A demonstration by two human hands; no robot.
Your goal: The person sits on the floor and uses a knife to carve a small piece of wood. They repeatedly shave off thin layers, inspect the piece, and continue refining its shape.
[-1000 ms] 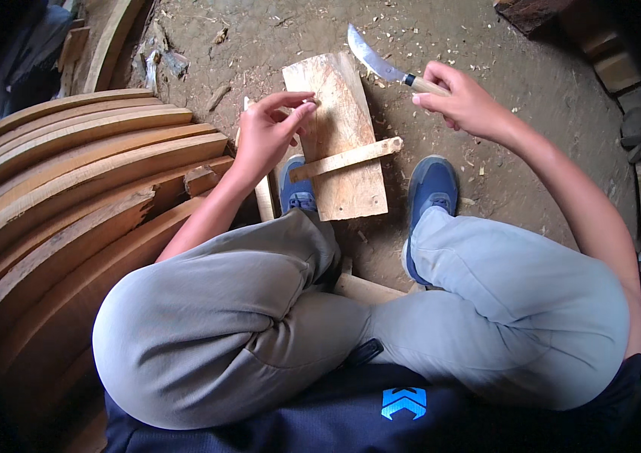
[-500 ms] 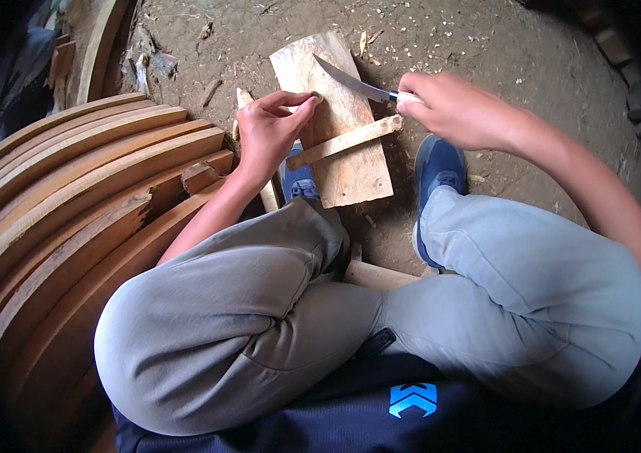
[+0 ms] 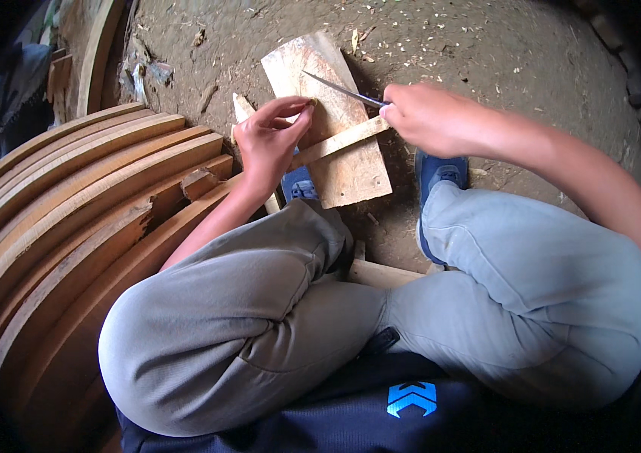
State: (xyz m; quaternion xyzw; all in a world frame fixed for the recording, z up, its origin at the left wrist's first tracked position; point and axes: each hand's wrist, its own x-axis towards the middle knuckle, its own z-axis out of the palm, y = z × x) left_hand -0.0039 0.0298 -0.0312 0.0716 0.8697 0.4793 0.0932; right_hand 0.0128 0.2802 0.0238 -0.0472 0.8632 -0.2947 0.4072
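Observation:
My right hand (image 3: 425,117) is closed around the handle of a knife (image 3: 345,90), whose blade points left over a flat wooden board (image 3: 354,177). Left of the blade, my left hand (image 3: 269,140) pinches something tiny between thumb and fingertips; it is too small to make out. The board lies tilted on the ground between my feet. Across it rests a narrow wooden strip (image 3: 342,142), its right end just below my right hand. Another pale wooden piece (image 3: 243,108) sticks out behind my left hand, which hides part of it.
Stacked long planks (image 3: 86,196) fill the left side, close to my left forearm. Wood chips and scraps lie over the dirt floor (image 3: 441,45). My blue shoes (image 3: 439,177) flank the board. A low wooden piece (image 3: 385,273) sits between my legs.
The knife and my right hand have shifted slightly left and down, and the blade now appears more edge-on. My left hand keeps its pinch, nearly in place.

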